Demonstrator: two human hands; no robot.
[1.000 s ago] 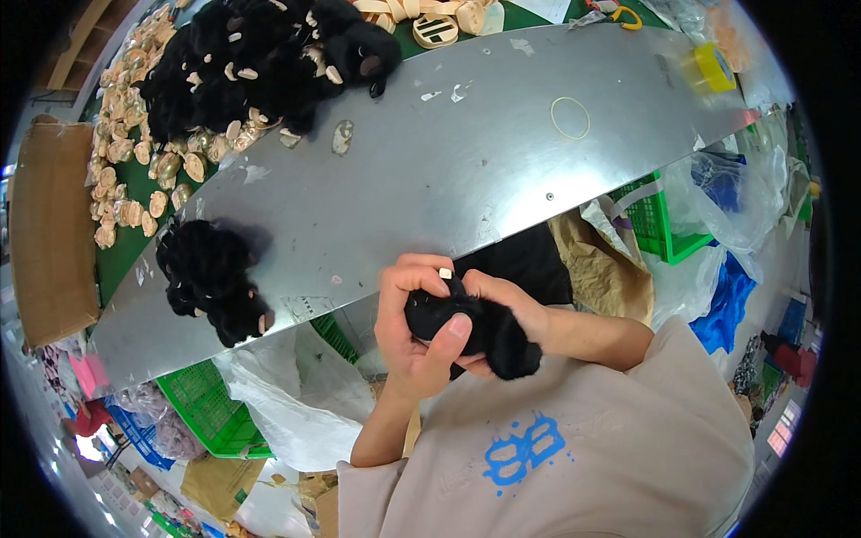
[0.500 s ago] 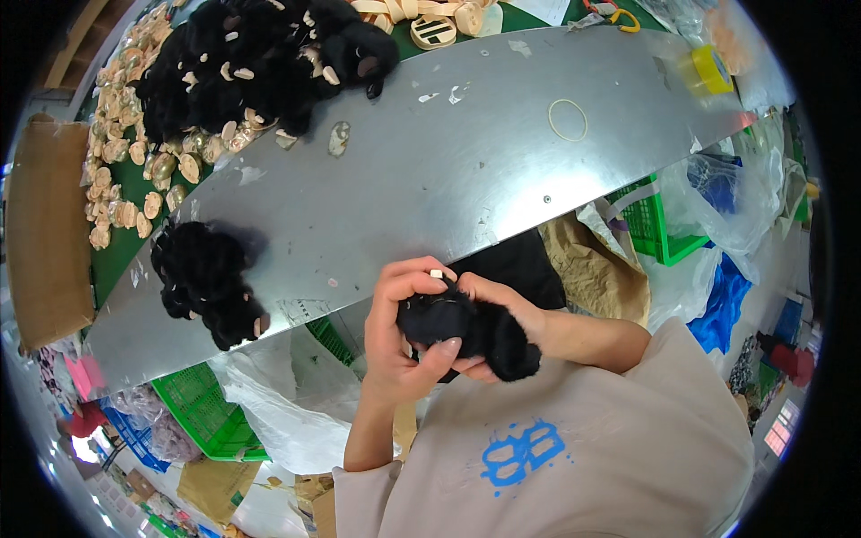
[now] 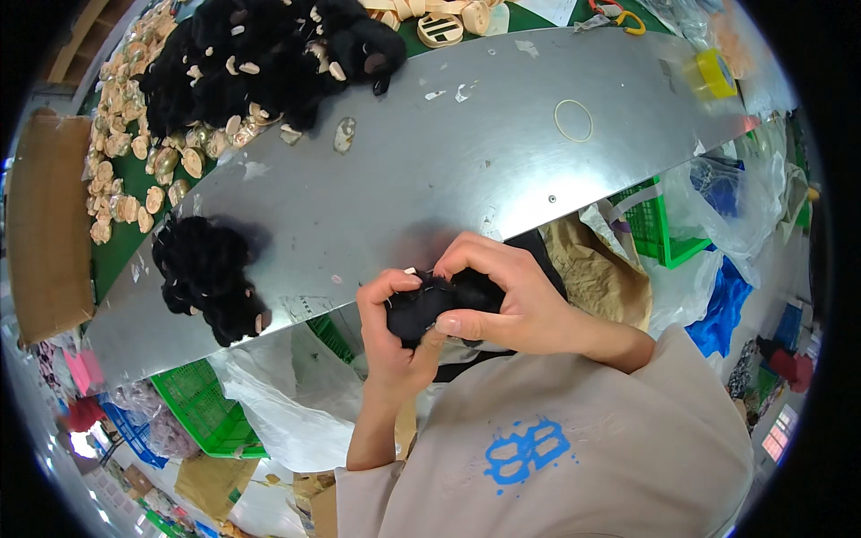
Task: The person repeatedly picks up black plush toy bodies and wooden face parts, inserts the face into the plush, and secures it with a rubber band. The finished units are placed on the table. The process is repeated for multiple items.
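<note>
A small black plush toy (image 3: 410,313) is held between my two hands just off the table's near edge. My left hand (image 3: 392,354) is closed round its left end, thumb below and fingers over the top. From the right, my right hand (image 3: 525,300) pinches the toy's middle with thumb and forefinger. A small pale piece (image 3: 411,270) shows by the left fingertips. The toy's right part is mostly covered by my right hand. On the table to the left lies a clump of black plush toys (image 3: 206,273).
The grey metal table (image 3: 404,170) holds a heap of black plush toys (image 3: 260,67), many cream plastic parts (image 3: 117,143), a rubber band (image 3: 573,120), yellow tape (image 3: 715,73) and orange-handled scissors (image 3: 633,22). Green crates (image 3: 202,408) and plastic bags stand below. A cardboard sheet (image 3: 49,229) stands left.
My right hand has shifted over the toy, its thumb now on the near side and covering the toy's right part. My left thumb has moved lower along the toy.
</note>
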